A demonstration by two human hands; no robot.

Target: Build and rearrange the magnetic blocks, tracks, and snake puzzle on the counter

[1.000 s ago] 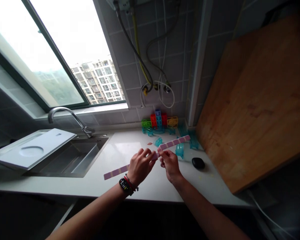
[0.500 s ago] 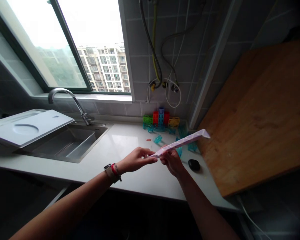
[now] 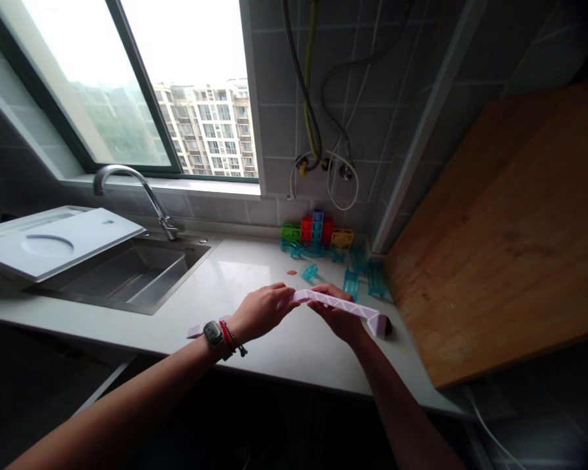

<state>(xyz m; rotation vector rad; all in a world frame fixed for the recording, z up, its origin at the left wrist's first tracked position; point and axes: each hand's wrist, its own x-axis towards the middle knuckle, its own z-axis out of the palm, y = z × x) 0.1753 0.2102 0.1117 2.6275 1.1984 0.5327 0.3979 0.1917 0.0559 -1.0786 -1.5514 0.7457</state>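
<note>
Lilac strip [image 3: 343, 305] swung lower at right end; left fingers [image 3: 281, 292] pinching it, right fingers [image 3: 329, 289] closed around it

The single head-worn camera looks forward and down from the front-edge side of the bench [image 3: 284, 359], facing its back edge and the window [image 3: 200, 46]. At close range, the left hand [image 3: 261, 312] and right hand [image 3: 343, 323] sit below centre.

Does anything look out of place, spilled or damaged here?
The white panel lies askew, partly over the sink, an odd resting place. Loose blue pieces are scattered on the counter. No clear spill shows, and the purple toy in the left hand and right hand shows no obvious damage.
</note>
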